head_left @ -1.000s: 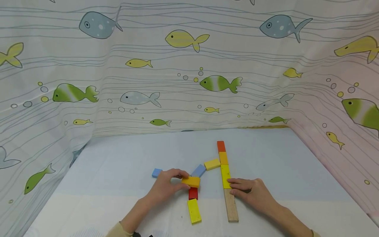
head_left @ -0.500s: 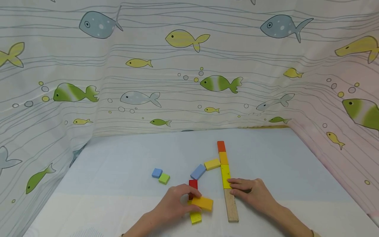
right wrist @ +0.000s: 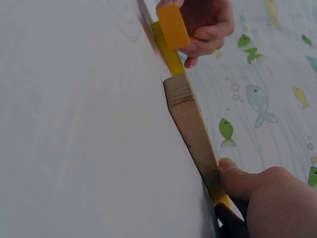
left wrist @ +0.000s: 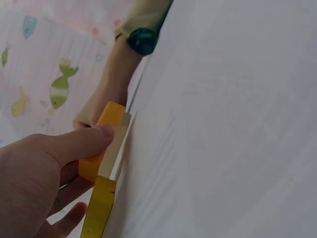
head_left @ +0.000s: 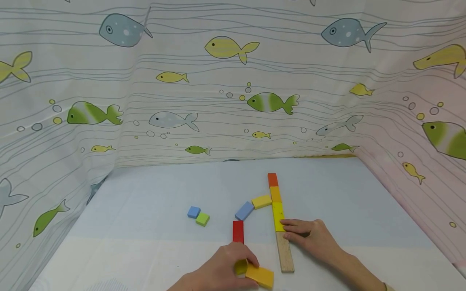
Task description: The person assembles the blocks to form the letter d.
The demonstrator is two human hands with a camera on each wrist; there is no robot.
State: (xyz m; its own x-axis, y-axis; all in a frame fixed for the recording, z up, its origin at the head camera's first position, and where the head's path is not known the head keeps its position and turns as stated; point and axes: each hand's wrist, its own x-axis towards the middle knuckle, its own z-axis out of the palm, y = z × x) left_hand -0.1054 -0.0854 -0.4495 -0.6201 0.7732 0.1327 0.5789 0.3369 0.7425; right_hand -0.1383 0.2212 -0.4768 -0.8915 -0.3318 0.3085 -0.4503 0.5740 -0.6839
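Note:
My left hand (head_left: 223,268) pinches an orange-yellow wooden block (head_left: 260,275) between thumb and fingers, at the near side of the table. In the left wrist view the held block (left wrist: 115,114) appears raised beside a yellow block (left wrist: 99,206). That yellow block is mostly hidden by the hand in the head view, below a red block (head_left: 238,231). My right hand (head_left: 318,238) rests at the right edge of a straight row, its fingertips touching a bright yellow block (head_left: 278,214) and its thumb at a plain wood block (head_left: 285,254).
Beyond the yellow block, an orange block (head_left: 275,194) and a red-orange block (head_left: 273,179) extend the row. A pale yellow block (head_left: 261,201) and a blue block (head_left: 244,211) curve left from it. Small blue (head_left: 193,212) and green (head_left: 202,219) blocks lie apart at left.
My left hand has carried the orange-yellow block nearer and to the right, from over the red block past the yellow one. The small green block has come into sight. My right hand stays put.

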